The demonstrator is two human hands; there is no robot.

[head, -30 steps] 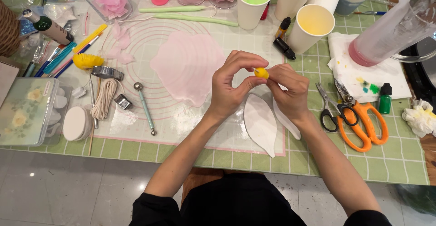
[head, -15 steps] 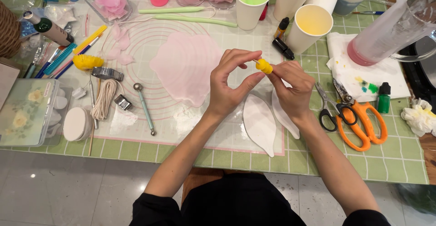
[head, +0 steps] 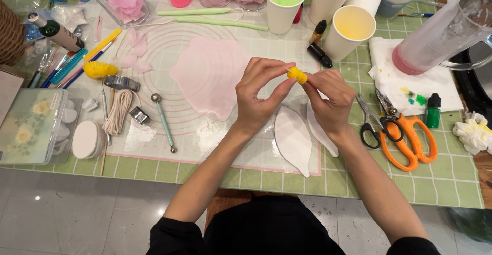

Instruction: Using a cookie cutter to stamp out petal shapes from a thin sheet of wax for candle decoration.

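Note:
Both hands meet above a translucent work mat (head: pixel 205 142) on a green checked table. My left hand (head: pixel 259 96) and my right hand (head: pixel 330 99) pinch a small yellow clay lump (head: pixel 296 75) between their fingertips; it looks set on a thin stick, held clear of the mat. A rolled-out sheet of pink clay (head: pixel 210 76) lies just left of my left hand. Two white leaf-shaped moulds (head: pixel 293 138) rest on the mat below my wrists.
Black and orange scissors (head: pixel 402 134) lie right of my right hand. Paper cups (head: pixel 348 29) stand behind, one with yellow liquid, one with green. A ball-tipped tool (head: pixel 164 122), a coil of string (head: pixel 118 111), brushes and a plastic box (head: pixel 31 127) sit at the left.
The yellow lump has been turned and shifted slightly between the fingertips, and my left fingers now close more over it. Both hands stay in the same place.

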